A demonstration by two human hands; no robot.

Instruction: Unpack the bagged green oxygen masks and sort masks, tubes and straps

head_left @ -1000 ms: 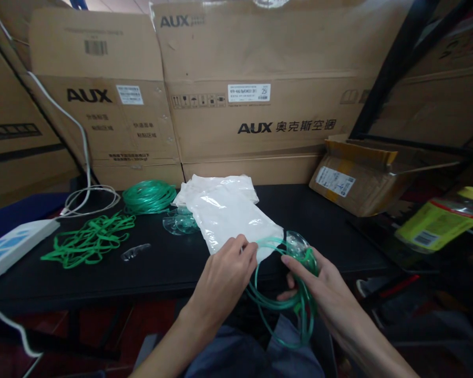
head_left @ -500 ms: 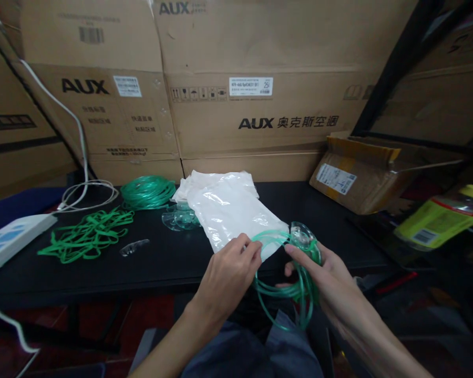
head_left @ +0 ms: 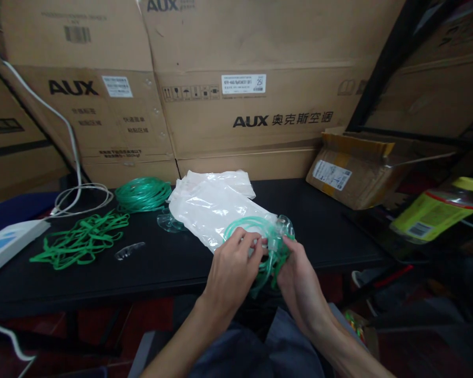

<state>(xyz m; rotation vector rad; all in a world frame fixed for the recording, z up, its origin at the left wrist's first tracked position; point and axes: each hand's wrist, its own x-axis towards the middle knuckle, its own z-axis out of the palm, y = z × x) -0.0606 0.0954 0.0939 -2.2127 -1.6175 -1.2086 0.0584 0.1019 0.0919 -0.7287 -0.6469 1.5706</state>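
Note:
My left hand (head_left: 232, 270) and my right hand (head_left: 297, 278) meet at the front edge of the black table (head_left: 161, 262). Both pinch a coil of green tubing (head_left: 260, 236) joined to a clear plastic mask (head_left: 286, 227). The coil lies against the open end of a white plastic bag (head_left: 216, 212), which my left fingers also touch. Part of the tubing hangs below my hands, hidden behind them.
More white bags (head_left: 216, 181) lie behind the first. A second green tubing coil (head_left: 142, 193), another clear mask (head_left: 167, 221), green straps (head_left: 79, 239), a small clear piece (head_left: 129, 250), a white cable (head_left: 79, 197) and a power strip (head_left: 8, 247) lie left. Cardboard boxes (head_left: 252, 105) stand behind.
My hands have come together and risen toward the bag. The hanging loops of tubing were gathered up into a tighter coil at the bag's open end.

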